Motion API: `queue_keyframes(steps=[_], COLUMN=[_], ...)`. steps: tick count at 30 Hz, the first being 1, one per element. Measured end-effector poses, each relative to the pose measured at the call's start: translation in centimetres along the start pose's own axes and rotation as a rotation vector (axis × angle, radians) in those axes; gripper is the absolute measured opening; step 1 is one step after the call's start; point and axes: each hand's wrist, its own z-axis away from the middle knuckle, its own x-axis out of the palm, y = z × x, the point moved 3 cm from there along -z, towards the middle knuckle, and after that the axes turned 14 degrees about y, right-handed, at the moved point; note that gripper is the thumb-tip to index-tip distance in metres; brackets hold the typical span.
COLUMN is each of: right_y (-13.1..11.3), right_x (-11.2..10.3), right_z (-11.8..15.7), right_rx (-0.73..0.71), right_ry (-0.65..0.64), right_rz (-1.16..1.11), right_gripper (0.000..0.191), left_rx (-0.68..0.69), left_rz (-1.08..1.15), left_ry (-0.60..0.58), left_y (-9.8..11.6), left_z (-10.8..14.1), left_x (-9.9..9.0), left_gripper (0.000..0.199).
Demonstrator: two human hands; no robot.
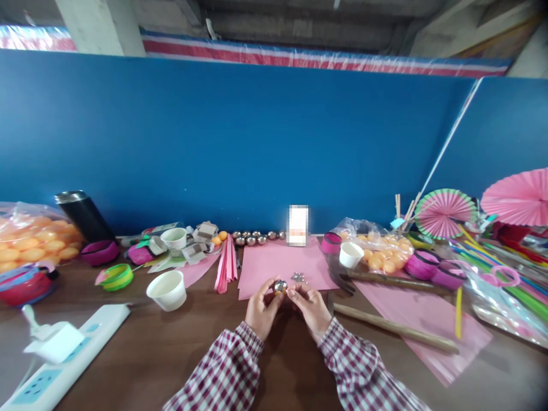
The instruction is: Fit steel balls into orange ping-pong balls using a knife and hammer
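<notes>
Between the thumb and fingers of my left hand (260, 311) is a small ball (280, 286), shiny silver on top with orange showing low down. Close beside it, at its right, my right hand (313, 311) is closed in a pinch; whatever its fingertips hold is too small to make out. Both hands are over the near edge of a pink paper sheet (278, 260). Just beyond my right fingers a little pile of silvery metal bits (298, 277) lies on that sheet. Several shiny silver balls (256, 237) sit in rows behind the paper.
At left are a white paper cup (166, 290), a power strip (77, 354), a black flask (85, 217) and a bag of orange balls (36, 237). At right, a hammer (398, 328), another white cup (351, 254), a second ball bag (387, 254) and paper fans (445, 213).
</notes>
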Motion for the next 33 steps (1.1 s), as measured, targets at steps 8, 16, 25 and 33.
queue_keyframes(steps=[8,16,25,33], right_y=[-0.79,-0.81,-0.68,-0.65], right_x=[0.34,0.45,0.42,0.34], right_z=[0.16,0.22,0.19,0.06], right_rx=[-0.016,0.012,0.012,0.017], right_ry=[-0.051,-0.081,-0.091,-0.071], right_rz=[-0.014,-0.06,-0.051,-0.048], right_gripper=[0.029,0.026,0.026,0.028], left_rx=[0.004,0.006,-0.012,-0.015], left_rz=[0.0,0.012,0.019,0.029], left_ry=[-0.005,-0.006,-0.007,-0.015], left_y=[0.22,0.24,0.17,0.09], left_z=[0.09,0.09,0.11,0.16], left_x=[0.05,0.07,0.08,0.12], left_gripper=[0.041,0.041,0.042,0.043])
